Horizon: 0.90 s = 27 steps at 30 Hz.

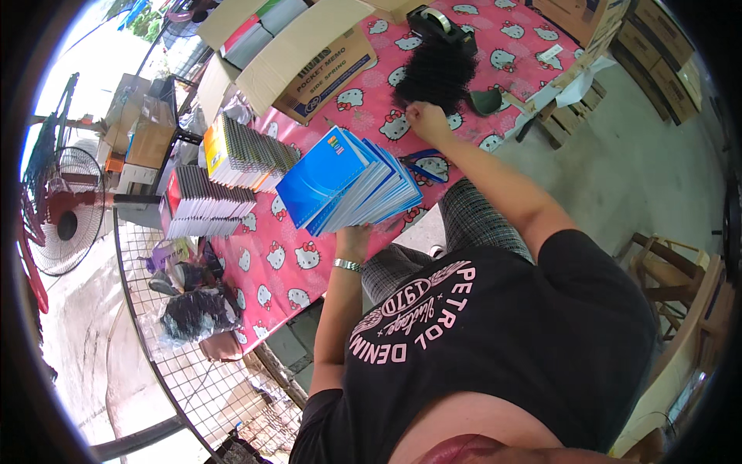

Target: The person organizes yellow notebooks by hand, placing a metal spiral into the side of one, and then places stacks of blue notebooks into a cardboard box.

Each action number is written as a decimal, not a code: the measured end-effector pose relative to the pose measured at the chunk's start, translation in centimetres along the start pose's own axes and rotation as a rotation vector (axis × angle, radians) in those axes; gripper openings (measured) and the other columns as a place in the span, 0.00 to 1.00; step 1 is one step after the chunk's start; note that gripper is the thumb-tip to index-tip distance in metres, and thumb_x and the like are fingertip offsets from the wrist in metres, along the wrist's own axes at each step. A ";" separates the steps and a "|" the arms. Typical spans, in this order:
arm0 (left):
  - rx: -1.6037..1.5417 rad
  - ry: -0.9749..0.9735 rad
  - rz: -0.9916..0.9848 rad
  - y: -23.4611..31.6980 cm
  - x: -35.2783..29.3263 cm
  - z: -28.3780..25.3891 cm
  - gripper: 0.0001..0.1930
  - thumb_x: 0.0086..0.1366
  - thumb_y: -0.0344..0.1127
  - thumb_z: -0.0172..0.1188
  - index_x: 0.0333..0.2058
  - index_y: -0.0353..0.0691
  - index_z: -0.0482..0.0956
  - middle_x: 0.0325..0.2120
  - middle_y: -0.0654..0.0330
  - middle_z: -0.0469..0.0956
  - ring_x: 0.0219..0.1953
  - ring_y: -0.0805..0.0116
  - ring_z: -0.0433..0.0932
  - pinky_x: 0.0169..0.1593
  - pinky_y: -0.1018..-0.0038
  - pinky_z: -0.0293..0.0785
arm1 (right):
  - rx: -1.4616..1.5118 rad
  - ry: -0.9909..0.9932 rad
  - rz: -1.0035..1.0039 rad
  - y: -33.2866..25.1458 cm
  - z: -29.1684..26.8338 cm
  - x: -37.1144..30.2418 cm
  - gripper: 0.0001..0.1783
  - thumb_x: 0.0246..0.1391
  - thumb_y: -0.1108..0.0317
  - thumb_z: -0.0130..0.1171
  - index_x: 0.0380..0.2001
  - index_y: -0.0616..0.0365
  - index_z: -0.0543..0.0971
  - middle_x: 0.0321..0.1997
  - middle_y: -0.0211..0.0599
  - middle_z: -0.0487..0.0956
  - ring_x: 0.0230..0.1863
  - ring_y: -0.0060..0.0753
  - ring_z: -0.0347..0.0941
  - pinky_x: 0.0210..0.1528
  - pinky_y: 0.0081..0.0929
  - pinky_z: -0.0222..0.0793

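Observation:
A fanned stack of blue-covered notebooks [325, 182] sits at the near edge of the table, its page edges toward me. My left hand [354, 241], with a metal watch at the wrist, grips the near side of this stack; some fingers are hidden beneath it. Farther off to the right lies a heap of black curly coils [442, 71], which look like binding spirals. My right hand [427, 122] is at the heap's near edge with its fingers curled closed; what they hold is hidden. Blue-handled pliers [423, 166] lie between the stack and my right forearm.
Left of the blue notebooks stand coil-bound notebooks [246, 158] and a red-covered stack [202, 205]. An opened cardboard box [317, 66] stands behind, with a tape dispenser [442, 27] farther right. A dark green curved piece [485, 101] lies near the coils. A fan [69, 216] stands at left.

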<state>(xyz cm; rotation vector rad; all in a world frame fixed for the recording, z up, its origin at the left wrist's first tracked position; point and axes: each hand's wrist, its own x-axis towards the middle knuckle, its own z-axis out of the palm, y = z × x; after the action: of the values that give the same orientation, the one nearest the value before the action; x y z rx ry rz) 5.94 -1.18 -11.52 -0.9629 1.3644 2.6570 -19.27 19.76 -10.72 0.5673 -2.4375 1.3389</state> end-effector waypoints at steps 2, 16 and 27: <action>0.085 0.033 0.090 -0.8 -0.1 -1.2 0.20 0.69 0.53 0.47 0.48 0.46 0.75 0.48 0.63 0.77 0.49 0.63 0.72 0.50 0.66 0.67 | -0.275 -0.056 -0.053 -0.4 2.1 0.5 0.10 0.49 0.62 0.60 0.30 0.58 0.81 0.33 0.47 0.80 0.37 0.50 0.79 0.40 0.43 0.75; 1.701 0.125 1.293 15.3 -15.2 14.8 0.18 0.58 0.36 0.62 0.47 0.39 0.76 0.47 0.55 0.75 0.50 0.56 0.73 0.53 0.64 0.70 | -0.371 -0.180 -0.031 -4.5 -3.3 5.1 0.16 0.50 0.68 0.54 0.43 0.53 0.79 0.43 0.55 0.74 0.41 0.56 0.76 0.45 0.48 0.74; 1.745 -0.074 1.023 20.5 -17.4 16.9 0.09 0.61 0.32 0.56 0.40 0.38 0.76 0.36 0.52 0.78 0.40 0.51 0.77 0.43 0.61 0.72 | 0.761 -0.259 0.146 -17.2 -14.7 -0.9 0.20 0.56 0.74 0.50 0.52 0.59 0.76 0.44 0.33 0.78 0.31 0.15 0.68 0.31 0.16 0.65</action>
<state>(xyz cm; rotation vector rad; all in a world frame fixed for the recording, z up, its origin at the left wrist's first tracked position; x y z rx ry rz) 5.74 3.12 19.93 0.1744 3.3516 0.4824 -9.25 24.11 9.15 0.7772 -2.1104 2.4023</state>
